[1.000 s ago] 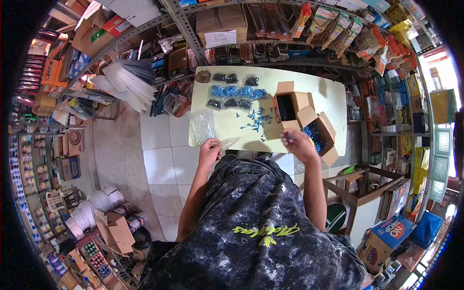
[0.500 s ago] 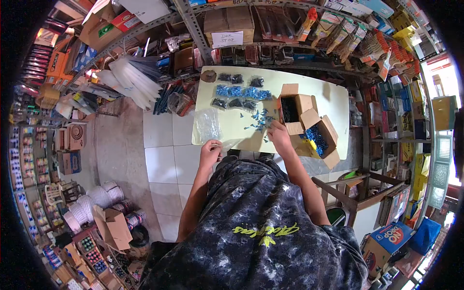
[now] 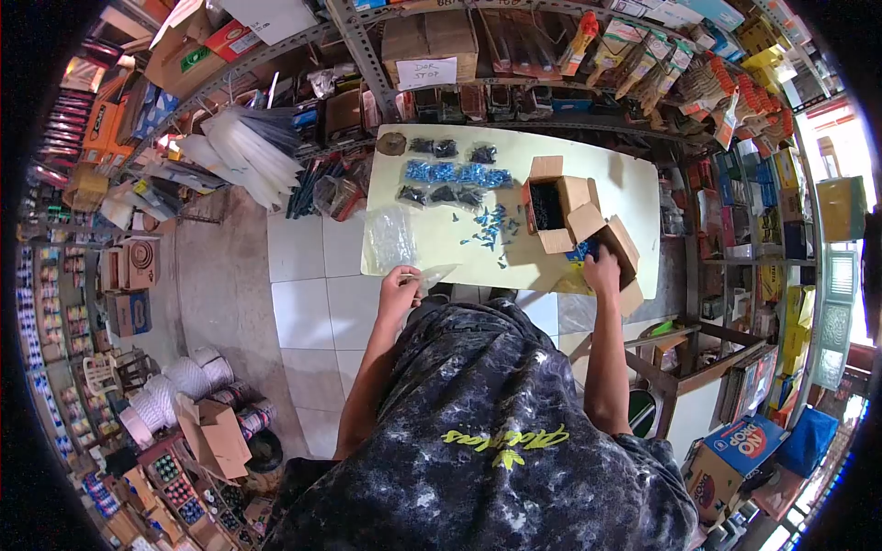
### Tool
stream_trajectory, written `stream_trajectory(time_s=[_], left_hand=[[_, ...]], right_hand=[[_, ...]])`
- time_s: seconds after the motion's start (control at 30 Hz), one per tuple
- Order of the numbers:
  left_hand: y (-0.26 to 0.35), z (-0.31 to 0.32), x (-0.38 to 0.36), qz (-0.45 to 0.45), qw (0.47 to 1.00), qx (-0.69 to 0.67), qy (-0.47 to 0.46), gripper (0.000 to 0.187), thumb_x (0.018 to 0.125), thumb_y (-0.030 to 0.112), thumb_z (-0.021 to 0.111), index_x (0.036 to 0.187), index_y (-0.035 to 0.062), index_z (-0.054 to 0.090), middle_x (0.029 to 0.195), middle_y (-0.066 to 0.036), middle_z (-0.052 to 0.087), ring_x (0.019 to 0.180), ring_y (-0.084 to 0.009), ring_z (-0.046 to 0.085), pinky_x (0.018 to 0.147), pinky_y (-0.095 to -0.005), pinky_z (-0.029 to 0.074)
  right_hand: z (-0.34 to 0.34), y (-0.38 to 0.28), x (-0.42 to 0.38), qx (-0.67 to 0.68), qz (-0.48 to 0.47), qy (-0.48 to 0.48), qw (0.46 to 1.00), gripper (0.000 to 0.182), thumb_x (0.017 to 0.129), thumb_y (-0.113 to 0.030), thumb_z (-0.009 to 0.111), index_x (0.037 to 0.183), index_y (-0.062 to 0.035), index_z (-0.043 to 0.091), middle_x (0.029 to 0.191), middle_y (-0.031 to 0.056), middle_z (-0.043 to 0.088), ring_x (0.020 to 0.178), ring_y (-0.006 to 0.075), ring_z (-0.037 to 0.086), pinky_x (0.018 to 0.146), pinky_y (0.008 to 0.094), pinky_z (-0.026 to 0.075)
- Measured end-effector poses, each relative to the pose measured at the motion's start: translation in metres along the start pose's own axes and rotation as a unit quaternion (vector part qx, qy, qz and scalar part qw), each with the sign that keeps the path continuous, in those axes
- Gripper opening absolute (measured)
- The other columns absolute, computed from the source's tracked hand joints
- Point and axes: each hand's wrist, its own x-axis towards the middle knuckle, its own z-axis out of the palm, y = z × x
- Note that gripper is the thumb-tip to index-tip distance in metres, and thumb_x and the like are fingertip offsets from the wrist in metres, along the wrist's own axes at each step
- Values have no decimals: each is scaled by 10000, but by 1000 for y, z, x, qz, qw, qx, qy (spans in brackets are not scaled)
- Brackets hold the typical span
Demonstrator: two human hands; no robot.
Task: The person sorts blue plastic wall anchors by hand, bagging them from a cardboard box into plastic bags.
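My left hand [image 3: 399, 290], at the table's near edge, is closed on a small clear plastic bag [image 3: 435, 275]. My right hand [image 3: 603, 270] reaches into an open cardboard box [image 3: 623, 248] of small blue pieces [image 3: 582, 249]; its fingertips are hidden there. A loose pile of blue pieces [image 3: 490, 226], too small to name surely, lies mid-table. Against that box stands another open box [image 3: 577, 195] with dark contents. Filled packets lie in rows behind the pile: blue packets [image 3: 457, 174] between black packets [image 3: 445, 194]. Flat clear plastic bags [image 3: 390, 236] lie at the left.
The pale yellow table [image 3: 625, 188] stands before metal shelves with a box marked "DOR STOP" [image 3: 430, 57] and several paintbrushes [image 3: 643, 73]. A brown roll [image 3: 393, 143] sits at its far left corner. A wooden frame [image 3: 703, 367] stands at my right.
My right hand has moved right, from beside the loose blue pile to inside the box of blue pieces. My left hand stays at the near edge with the bag.
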Motion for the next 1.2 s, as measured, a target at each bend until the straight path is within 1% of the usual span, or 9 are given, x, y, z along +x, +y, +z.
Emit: stream_trajectory(time_s=[0.03,0.13,0.47,0.67,0.77,0.93,1.07,1.13,1.2], left_hand=[[1,1,0,-3,1000,1,3,181,845,-7,523,1004,45,590,768,-42,572,579,-104,554,464,-241,466],[4,3,0,6,1000,-10,-2,177,843,-8,529,1002,41,589,766,-43,572,575,-103,549,463,-237,461],[5,9,0,-6,1000,-5,-9,143,850,13,561,988,43,590,772,-40,582,578,-96,547,469,-235,450],[3,7,2,-1,1000,-11,-4,132,859,25,567,987,47,591,774,-39,583,585,-93,553,474,-231,450],[0,5,7,-11,1000,11,-9,147,896,79,627,1038,75,586,770,-21,571,579,-85,547,479,-226,446],[1,6,7,-8,1000,9,-20,156,898,86,618,1050,75,580,800,-21,579,597,-87,554,489,-226,458],[3,8,9,-12,1000,13,-18,160,899,84,614,1055,73,577,810,-23,580,600,-88,554,492,-225,459],[4,9,9,-12,1000,15,-17,160,897,77,610,1053,74,578,810,-25,580,603,-88,553,496,-227,463],[5,9,9,-14,1000,11,-18,160,895,74,611,1052,73,578,813,-26,581,605,-89,552,497,-228,464]], right_hand=[[1,6,3,74,54,-77,993,629,818,-399,613,1291,10,542,1207,295,589,1157,411,557,992,464,435],[-10,9,11,30,13,-146,989,612,824,-387,621,1279,16,543,1188,313,593,1141,420,568,966,459,456],[-10,1,26,33,-13,-146,989,380,759,-299,700,1014,-18,687,980,266,669,999,412,635,845,457,508],[-26,3,6,195,15,-53,979,294,790,-244,743,920,14,690,773,126,708,671,205,669,608,317,504],[-23,15,9,412,78,-53,906,208,884,-197,694,945,1,699,666,-15,594,518,55,482,456,221,384],[-64,4,-1,417,114,-21,902,201,906,-193,668,958,-1,694,687,-8,576,537,57,485,463,226,383],[-76,2,-4,564,163,-75,806,204,967,-209,598,983,-12,650,678,-33,494,589,61,457,546,219,411],[-86,-17,-13,724,145,-142,659,193,1000,-195,545,1036,-14,605,746,-20,504,636,68,469,557,212,410],[-84,-27,-19,749,134,-175,624,203,1008,-180,524,1085,0,580,786,-14,495,670,78,469,593,216,415]])
